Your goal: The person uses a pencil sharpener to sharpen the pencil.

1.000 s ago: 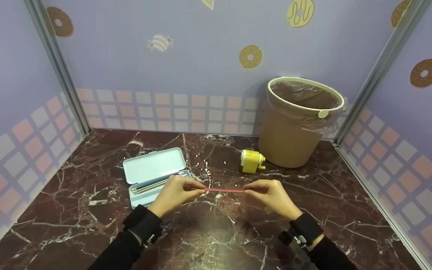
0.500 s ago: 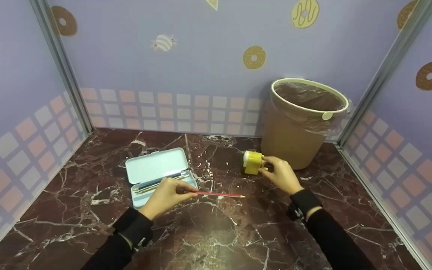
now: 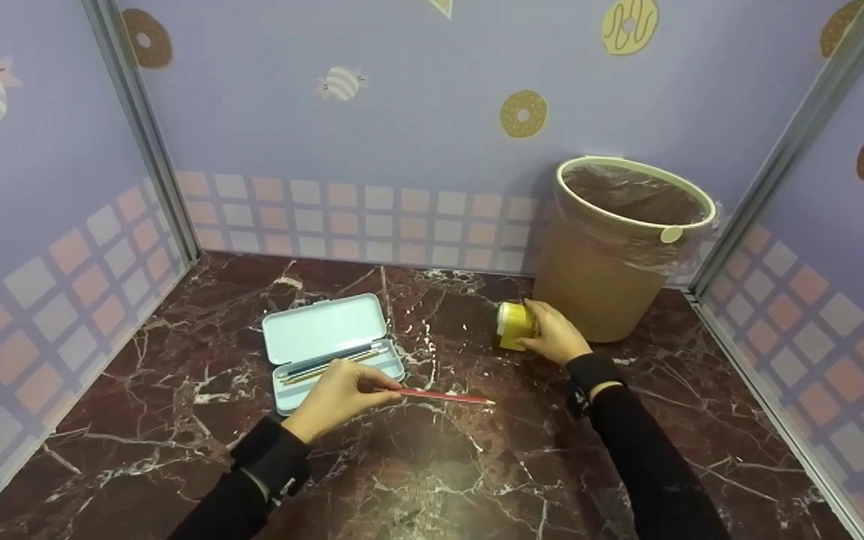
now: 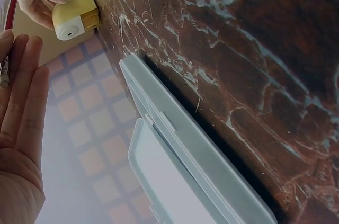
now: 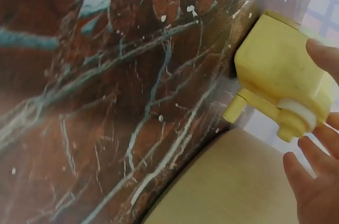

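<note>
My left hand (image 3: 338, 397) pinches a red pencil (image 3: 448, 396) near one end between thumb and fingers; its sharpened tip points right, over the marble-patterned table. Farther back, my right hand (image 3: 558, 337) holds a yellow pencil sharpener (image 3: 514, 327) with a crank from its right side. Close up in the right wrist view, the thumb overlaps the body of the sharpener (image 5: 280, 60), and the fingers reach round near the crank (image 5: 259, 108). A light blue pencil case (image 3: 325, 328) lies with its lid raised behind my left hand, several pencils (image 3: 327, 367) inside, partly covered by the hand.
A tan waste bin (image 3: 589, 277) lined with a clear plastic bag stands at the back right, just behind the sharpener. White crumbs (image 3: 430, 346) are scattered between case and sharpener. Patterned walls (image 3: 372, 150) enclose the table at the back and both sides.
My right hand let go of the red pencil's tip end, moved back and right to the sharpener, and closed round it. The left hand keeps the pencil, its tip now tilted slightly toward me.
</note>
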Tool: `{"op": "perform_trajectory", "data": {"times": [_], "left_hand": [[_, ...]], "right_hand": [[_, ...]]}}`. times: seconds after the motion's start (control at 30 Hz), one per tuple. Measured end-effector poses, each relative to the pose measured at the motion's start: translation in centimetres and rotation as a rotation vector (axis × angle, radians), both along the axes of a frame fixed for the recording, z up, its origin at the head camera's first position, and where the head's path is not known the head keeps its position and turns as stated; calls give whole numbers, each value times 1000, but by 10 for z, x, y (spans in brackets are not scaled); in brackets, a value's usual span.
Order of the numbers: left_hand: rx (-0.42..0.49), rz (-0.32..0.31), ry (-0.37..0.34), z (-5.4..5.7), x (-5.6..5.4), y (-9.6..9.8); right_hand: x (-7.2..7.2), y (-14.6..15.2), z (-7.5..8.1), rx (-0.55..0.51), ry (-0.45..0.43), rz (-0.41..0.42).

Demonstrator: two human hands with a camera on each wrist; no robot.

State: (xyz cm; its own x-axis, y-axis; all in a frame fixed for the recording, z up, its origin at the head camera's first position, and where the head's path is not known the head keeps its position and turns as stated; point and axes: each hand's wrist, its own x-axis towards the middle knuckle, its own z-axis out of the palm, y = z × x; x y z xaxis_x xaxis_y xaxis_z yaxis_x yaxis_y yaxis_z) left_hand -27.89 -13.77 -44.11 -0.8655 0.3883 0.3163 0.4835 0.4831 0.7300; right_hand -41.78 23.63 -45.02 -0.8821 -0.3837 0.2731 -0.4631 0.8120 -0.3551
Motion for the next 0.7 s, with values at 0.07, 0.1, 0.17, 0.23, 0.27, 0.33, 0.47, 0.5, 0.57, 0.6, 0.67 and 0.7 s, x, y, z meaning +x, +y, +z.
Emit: {"op": "perform_trajectory", "data": {"times": [0.07, 0.1, 0.17, 0.23, 0.27, 0.33, 0.47, 0.5, 0.57, 0.6, 0.67, 0.7], "left_hand": [[1, 2, -1, -1, 0, 0], [0, 3, 1, -1, 0, 0], [2, 7, -9, -1, 0, 1], [3, 10, -13, -1, 0, 1], [5, 10, -17, -1, 0, 1], [8, 11, -24, -2, 1, 0], [2, 18, -24, -2, 1, -1], [1, 17, -22, -3, 1, -1], [-1, 15, -21, -3, 1, -1], [-1, 14, -20, -3, 1, -2], [-1, 13, -19, -3, 0, -2], [-1, 12, -20, -3, 0, -2]], "right_hand": [[-2, -1, 0, 0, -13, 2], [-2, -3, 0, -6, -21, 4], [-3, -5, 1, -5, -16, 13], [-4, -7, 2, 19, 12, 23], [-4, -8, 2, 28, 23, 27], [-5, -10, 2, 44, 39, 28], [-8, -11, 1, 51, 32, 7], [-9, -10, 1, 57, 31, 1], [-10, -10, 1, 71, 35, -5], [-10, -9, 1, 81, 40, -8], [-9, -8, 2, 93, 49, -7], [-8, -7, 3, 102, 57, -4]]}}
